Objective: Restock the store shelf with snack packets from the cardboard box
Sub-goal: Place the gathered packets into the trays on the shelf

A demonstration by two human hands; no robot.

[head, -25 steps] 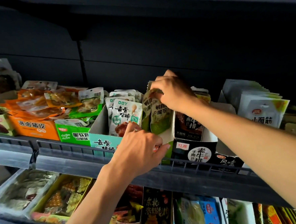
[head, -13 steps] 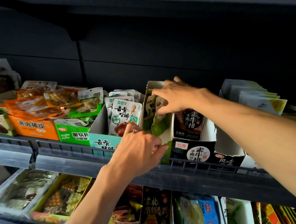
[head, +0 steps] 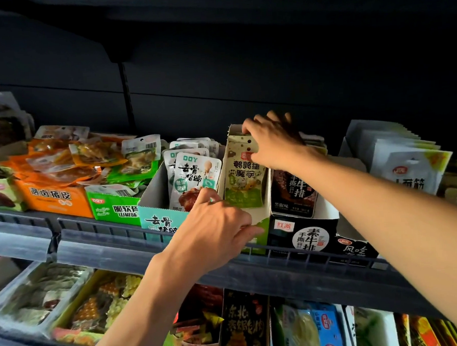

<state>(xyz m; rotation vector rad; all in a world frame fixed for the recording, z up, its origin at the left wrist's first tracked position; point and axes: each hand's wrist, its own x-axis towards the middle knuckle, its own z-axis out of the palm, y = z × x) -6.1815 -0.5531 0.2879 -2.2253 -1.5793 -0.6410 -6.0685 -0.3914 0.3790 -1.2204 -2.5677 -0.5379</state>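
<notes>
Right hand [head: 271, 140] nearer, fingers pinching top of green packets [head: 242, 180]; packets upright in carton [head: 254, 224] on shelf [head: 294, 265], long axis vertical, hanging below fingers. Left hand [head: 214, 229] grips carton front, steadying.

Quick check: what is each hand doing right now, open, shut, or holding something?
Left hand: grip on the front of the green display box.
Right hand: pinching the tops of the green snack packets standing in that box.

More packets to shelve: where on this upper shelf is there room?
Front of the black display box, ahead of its single dark packet, is bare. The teal box has a gap left of its packets. The orange box is heaped over.
</notes>
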